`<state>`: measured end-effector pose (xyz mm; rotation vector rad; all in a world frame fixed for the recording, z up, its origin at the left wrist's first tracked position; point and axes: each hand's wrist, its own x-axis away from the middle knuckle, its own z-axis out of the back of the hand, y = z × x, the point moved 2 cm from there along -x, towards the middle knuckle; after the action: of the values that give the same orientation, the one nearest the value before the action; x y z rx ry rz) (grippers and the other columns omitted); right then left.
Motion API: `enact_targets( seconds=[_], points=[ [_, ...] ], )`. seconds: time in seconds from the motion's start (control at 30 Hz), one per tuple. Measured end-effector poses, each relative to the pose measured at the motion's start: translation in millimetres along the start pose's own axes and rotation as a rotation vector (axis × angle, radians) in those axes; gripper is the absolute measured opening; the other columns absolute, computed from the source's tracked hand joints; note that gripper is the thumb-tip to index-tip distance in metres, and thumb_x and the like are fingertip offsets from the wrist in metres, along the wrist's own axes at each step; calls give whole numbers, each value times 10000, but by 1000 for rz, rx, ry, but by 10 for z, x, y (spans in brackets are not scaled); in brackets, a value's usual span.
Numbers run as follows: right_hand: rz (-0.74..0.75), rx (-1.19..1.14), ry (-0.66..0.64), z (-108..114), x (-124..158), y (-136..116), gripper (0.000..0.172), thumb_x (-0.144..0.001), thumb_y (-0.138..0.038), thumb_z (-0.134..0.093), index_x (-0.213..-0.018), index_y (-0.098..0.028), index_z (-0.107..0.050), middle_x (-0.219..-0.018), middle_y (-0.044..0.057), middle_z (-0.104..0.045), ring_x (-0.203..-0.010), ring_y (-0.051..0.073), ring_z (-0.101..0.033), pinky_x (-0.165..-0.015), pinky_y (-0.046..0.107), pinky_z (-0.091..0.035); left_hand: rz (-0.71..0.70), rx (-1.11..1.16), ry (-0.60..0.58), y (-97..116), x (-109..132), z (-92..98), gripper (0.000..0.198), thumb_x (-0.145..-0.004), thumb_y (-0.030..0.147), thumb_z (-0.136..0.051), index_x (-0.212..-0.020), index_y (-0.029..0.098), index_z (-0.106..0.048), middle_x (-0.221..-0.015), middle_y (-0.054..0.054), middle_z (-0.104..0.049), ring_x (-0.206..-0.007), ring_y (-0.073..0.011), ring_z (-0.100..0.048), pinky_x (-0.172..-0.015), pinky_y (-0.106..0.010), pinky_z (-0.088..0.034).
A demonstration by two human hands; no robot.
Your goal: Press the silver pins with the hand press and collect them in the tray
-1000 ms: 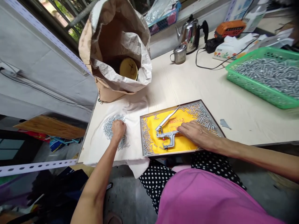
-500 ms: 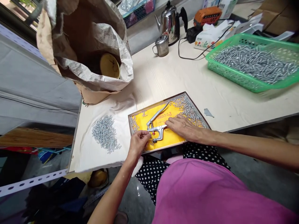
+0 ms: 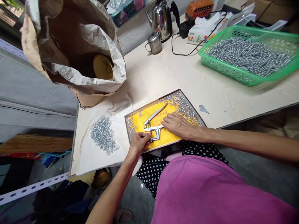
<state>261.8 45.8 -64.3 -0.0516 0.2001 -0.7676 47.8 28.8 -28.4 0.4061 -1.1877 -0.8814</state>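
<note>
A silver hand press tool point(image 3: 153, 124) lies on a yellow cloth inside a shallow framed tray point(image 3: 163, 93) rimmed with small metal pins. My left hand point(image 3: 139, 142) is pinched at the tool's jaw, its fingers closed on something I cannot make out. My right hand point(image 3: 178, 125) rests flat on the tool's lower handle, pressing it against the yellow cloth. A loose pile of metal pins point(image 3: 102, 135) lies on a white cloth point(image 3: 93, 158) left of the tray.
A big open paper sack point(image 3: 70, 46) with a yellow cup point(image 3: 102, 67) inside stands at the back left. A green basket point(image 3: 247, 79) full of pins sits at the right. A kettle point(image 3: 162, 18), a small steel mug point(image 3: 154, 43), a cable and a tissue box lie behind.
One second ago my left hand was on the pin pile; it came over to the tool's jaw and has closed in tighter. My right hand stays on the handle.
</note>
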Motion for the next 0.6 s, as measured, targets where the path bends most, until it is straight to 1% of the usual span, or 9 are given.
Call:
enact_targets(
  seconds=[0.07,0.2,0.3,0.4,0.5,0.6],
  points=[
    [-3,0,-17,15,-7,-5,219,-1043,-152,-401,-1022,-169,-618,-954,85,-652,-919,239,-491,-768,376,-268,26,-43,-14,58,3,1,239,-715,254,-760,-571,159,-595,-428,40,-529,-347,-64,-426,-397,-193,-318],
    [-10,-3,-31,20,-13,-10,202,-1037,-141,-412,-1018,-169,-611,-968,78,-657,-918,235,-493,-776,376,-267,69,-152,-22,137,4,3,342,-806,165,-694,-502,164,-540,-393,37,-511,-337,-59,-422,-395,-183,-314],
    [-5,-9,-30,15,-11,-12,197,-1029,-130,-417,-1018,-171,-609,-979,78,-660,-914,230,-492,-772,376,-265,98,-231,-57,156,-3,4,333,-863,117,-639,-537,151,-576,-390,43,-509,-333,-60,-428,-396,-180,-328],
    [1,-16,-21,14,-8,-18,205,-1020,-117,-413,-1023,-174,-610,-966,77,-659,-914,228,-488,-772,376,-267,109,-286,-94,168,-17,2,301,-870,99,-645,-575,147,-607,-395,57,-505,-338,-63,-430,-407,-186,-362],
    [-6,-21,-21,5,-1,-18,211,-1017,-116,-411,-1020,-179,-612,-942,70,-652,-912,227,-485,-774,374,-272,124,-335,-115,185,-23,0,310,-875,109,-660,-573,149,-604,-396,61,-497,-349,-65,-432,-420,-191,-378],
    [-22,-35,-1,-3,-7,8,175,-1024,-165,-447,-1016,-185,-620,-993,78,-649,-953,232,-486,-790,368,-287,156,-353,-126,183,-10,4,306,-875,113,-664,-577,148,-603,-399,58,-502,-355,-66,-434,-423,-194,-375]
  ],
)
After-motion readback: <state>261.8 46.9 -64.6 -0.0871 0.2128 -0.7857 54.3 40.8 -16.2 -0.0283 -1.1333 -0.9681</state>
